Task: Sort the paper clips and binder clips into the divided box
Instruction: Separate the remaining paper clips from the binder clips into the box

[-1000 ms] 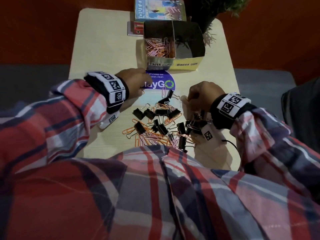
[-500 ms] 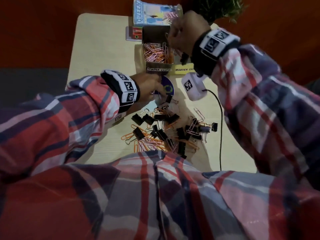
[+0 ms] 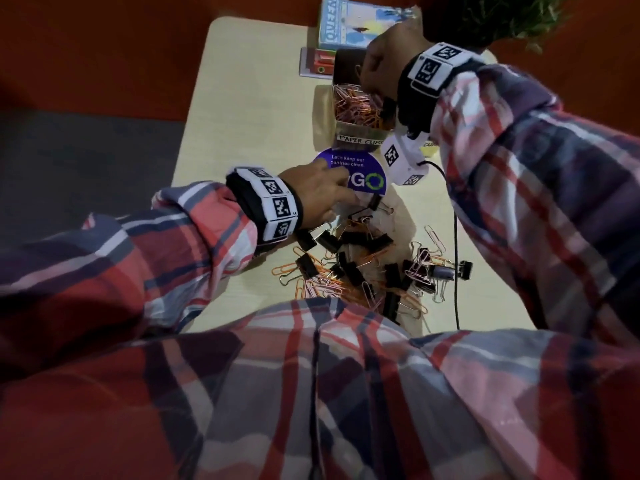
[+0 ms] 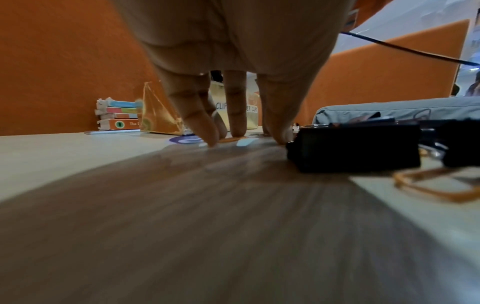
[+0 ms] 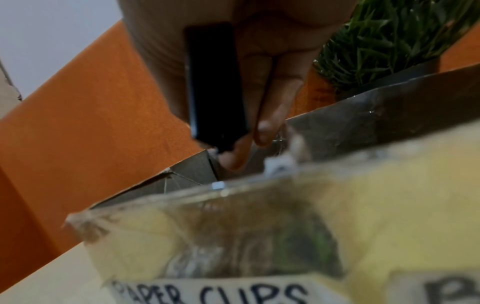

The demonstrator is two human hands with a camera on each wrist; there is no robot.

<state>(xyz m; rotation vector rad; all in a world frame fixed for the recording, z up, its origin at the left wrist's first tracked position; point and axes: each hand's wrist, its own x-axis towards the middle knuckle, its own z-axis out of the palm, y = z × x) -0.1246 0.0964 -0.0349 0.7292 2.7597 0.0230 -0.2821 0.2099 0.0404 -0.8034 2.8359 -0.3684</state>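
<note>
The divided box (image 3: 360,141) stands at the table's far side; its left half, labelled PAPER CLIPS, holds several paper clips (image 3: 355,107). My right hand (image 3: 375,79) hovers over the box and grips a black binder clip (image 5: 215,82) between thumb and fingers, just above the rim (image 5: 389,205). My left hand (image 3: 332,197) rests with straight fingertips (image 4: 211,135) on the table, one on an orange paper clip (image 4: 231,140). The mixed pile (image 3: 360,268) of binder clips and paper clips lies just right of it.
A purple round sticker (image 3: 363,168) lies between box and pile. Books (image 3: 356,26) and a green plant (image 3: 502,15) stand behind the box. A black cable (image 3: 455,254) hangs from my right wrist down past the pile. Orange walls surround the table.
My right hand has left the pile and risen over the box with a binder clip. My left hand has shifted slightly right, toward the pile's upper edge.
</note>
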